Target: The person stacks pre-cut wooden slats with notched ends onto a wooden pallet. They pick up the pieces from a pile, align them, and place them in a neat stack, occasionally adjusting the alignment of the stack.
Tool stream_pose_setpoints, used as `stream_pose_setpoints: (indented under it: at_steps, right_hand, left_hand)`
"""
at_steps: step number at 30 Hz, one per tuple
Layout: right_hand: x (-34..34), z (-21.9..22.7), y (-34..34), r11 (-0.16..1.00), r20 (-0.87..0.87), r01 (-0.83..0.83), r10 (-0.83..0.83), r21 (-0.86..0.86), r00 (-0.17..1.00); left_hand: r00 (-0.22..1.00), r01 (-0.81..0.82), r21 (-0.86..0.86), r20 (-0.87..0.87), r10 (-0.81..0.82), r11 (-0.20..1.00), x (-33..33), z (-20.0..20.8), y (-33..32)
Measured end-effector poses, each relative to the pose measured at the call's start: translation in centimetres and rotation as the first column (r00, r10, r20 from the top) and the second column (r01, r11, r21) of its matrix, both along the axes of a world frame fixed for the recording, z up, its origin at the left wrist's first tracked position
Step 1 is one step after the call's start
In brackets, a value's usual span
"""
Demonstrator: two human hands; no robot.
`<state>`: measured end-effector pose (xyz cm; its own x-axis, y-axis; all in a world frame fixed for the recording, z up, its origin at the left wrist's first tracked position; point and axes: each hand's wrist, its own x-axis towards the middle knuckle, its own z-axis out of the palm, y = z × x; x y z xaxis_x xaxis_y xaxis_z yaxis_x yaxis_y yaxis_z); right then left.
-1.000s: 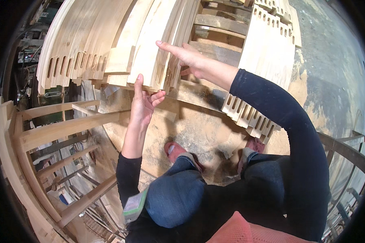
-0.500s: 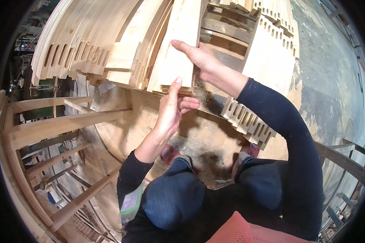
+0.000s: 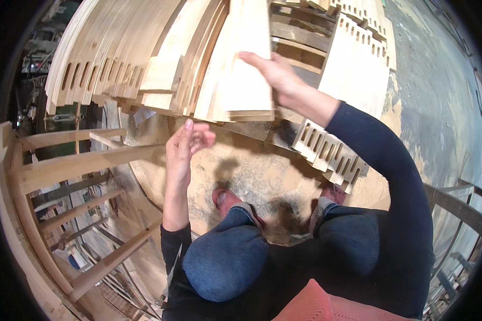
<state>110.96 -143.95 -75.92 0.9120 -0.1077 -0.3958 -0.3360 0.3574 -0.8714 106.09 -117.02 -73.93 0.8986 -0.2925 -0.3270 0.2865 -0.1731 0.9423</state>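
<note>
My right hand (image 3: 286, 81) grips a pale wooden board (image 3: 247, 93) by its right edge. The thumb lies across the top face, and the other fingers are hidden behind the edge. Bare of any load, my left hand (image 3: 183, 143) hovers just in front of the boards' near ends, thumb raised and the other fingers loosely bent and slightly blurred. Left of the gripped board lie more planks (image 3: 163, 72) side by side, and beyond them slotted boards (image 3: 104, 64) with rows of long mortises at their near ends.
A second stack of slotted boards (image 3: 353, 69) stands to the right, with dark pallet slats (image 3: 300, 37) between the stacks. At left is a wooden frame with rungs (image 3: 85, 163). Sawdust covers the floor (image 3: 251, 171) around my feet; a metal frame (image 3: 458, 206) stands at right.
The board in my right hand has shifted right and away from the neighbouring planks. My left hand has come off the board's near end and moved left.
</note>
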Motion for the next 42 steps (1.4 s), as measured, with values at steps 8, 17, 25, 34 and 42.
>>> stream_pose_setpoints:
  at_steps: [8,17,25,34,42]
  right_hand:
    - [-1.4,0.6,-1.5,0.996,0.04,-0.051,0.048,0.071,0.998]
    - [3.0,-0.2,-2.7,0.961,0.102,-0.037,0.009,0.273,0.995]
    - [-1.2,0.0,-1.0,0.983,0.026,0.098,-0.103,0.154,0.994]
    - [-10.2,1.6,3.1,0.958,0.071,0.152,-0.174,0.243,0.982]
    - [-9.3,2.4,0.9,0.932,0.206,0.143,-0.22,0.333,0.954]
  left_hand:
    - [0.981,0.125,0.251,0.116,-0.158,0.96,2.8,-2.1,-6.8]
    - [0.971,0.238,0.214,-0.032,-0.237,0.947,2.8,-1.6,-9.6]
    - [0.906,0.327,-0.04,-0.272,-0.325,0.944,0.7,0.3,-7.5]
    - [0.922,0.178,-0.34,-0.271,-0.277,0.924,-1.1,-0.7,-8.1]
    - [0.937,0.292,-0.232,-0.125,-0.326,0.928,1.8,3.6,-10.9]
